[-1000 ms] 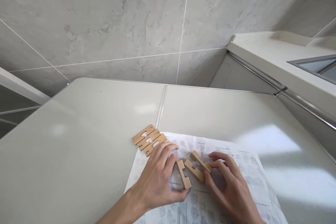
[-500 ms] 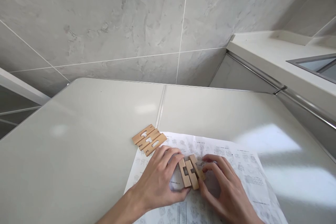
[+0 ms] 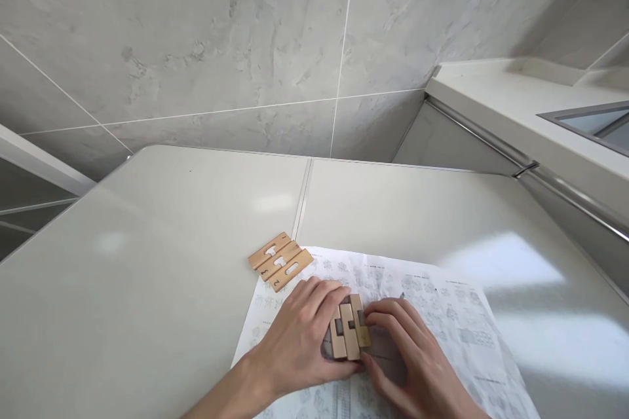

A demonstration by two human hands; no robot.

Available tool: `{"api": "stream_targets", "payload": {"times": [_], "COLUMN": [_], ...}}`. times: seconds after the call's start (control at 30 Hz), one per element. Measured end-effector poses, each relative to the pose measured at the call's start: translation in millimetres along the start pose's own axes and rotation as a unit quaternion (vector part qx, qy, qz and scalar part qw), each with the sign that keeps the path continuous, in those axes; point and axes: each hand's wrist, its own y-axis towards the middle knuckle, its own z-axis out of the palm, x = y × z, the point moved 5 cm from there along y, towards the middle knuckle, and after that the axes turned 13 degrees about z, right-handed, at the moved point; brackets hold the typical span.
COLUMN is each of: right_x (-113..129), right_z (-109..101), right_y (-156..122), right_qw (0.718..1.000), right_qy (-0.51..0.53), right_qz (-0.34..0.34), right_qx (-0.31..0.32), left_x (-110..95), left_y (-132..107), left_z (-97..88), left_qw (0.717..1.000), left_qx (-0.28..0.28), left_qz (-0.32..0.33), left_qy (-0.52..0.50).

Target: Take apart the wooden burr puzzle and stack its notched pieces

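Note:
Three notched wooden puzzle pieces (image 3: pixel 349 332) lie pressed side by side on a printed instruction sheet (image 3: pixel 442 334). My left hand (image 3: pixel 299 340) curls its fingers against their left side, thumb below them. My right hand (image 3: pixel 410 363) presses on them from the right with bent fingers and thumb. Three more wooden pieces (image 3: pixel 280 260) lie in a tight row at the sheet's far left corner, untouched.
The sheet lies on a pale glossy table (image 3: pixel 147 262) with a seam down its middle. A grey tiled wall (image 3: pixel 221 46) stands behind it. A white counter (image 3: pixel 515 118) with a metal rail and a sink edge runs along the right.
The three loose pieces between my hands were spread at angles; both hands have pushed them together into one tight block and slid it slightly toward me.

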Motion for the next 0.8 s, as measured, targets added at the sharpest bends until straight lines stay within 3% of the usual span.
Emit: {"api": "stream_targets", "payload": {"times": [0.2,0.8], "right_x": [3.8,5.7], "right_z": [0.9,-0.6], "right_y": [0.9,-0.6], "right_qw": [1.000,0.995], "right_qy": [0.007,0.036], "right_qz": [-0.015,-0.023], "right_qx": [0.025,0.093], "left_x": [0.3,-1.5], "left_y": [-0.5,0.6], "left_z": [1.2,-2.8], "left_qw": [1.000,1.000], "left_qx": [0.018,-0.023], "left_qz": [0.001,0.010], "left_qy": [0.010,-0.007]}}
